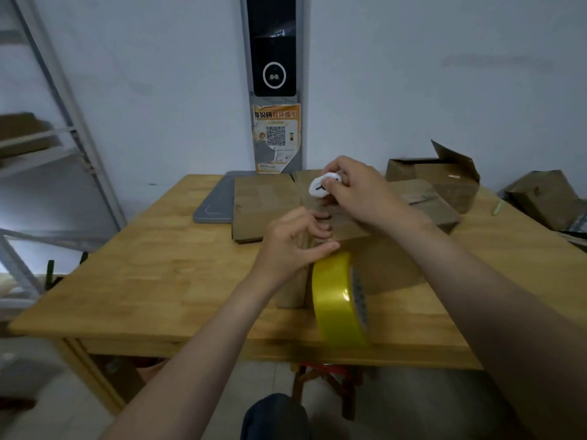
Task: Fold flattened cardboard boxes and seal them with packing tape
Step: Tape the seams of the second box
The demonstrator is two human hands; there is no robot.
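Observation:
A folded cardboard box point(381, 265) stands on the wooden table point(158, 265) in front of me. A yellow roll of packing tape point(336, 300) hangs at the box's near edge, just below my left hand point(292, 246). My left hand pinches the top of the roll against the box, thumb and fingers curled. My right hand point(352, 188) is above the box's far side and grips a small white cutter point(322, 185). A stack of flattened cardboard boxes point(263, 208) lies behind the box.
A grey board point(216, 204) lies at the table's back, partly under the flat cardboard. Open and crumpled boxes point(444, 176) crowd the right back corner, with more boxes point(546, 198) beyond. A metal shelf point(47, 147) stands left. A red stool point(327, 382) is under the table.

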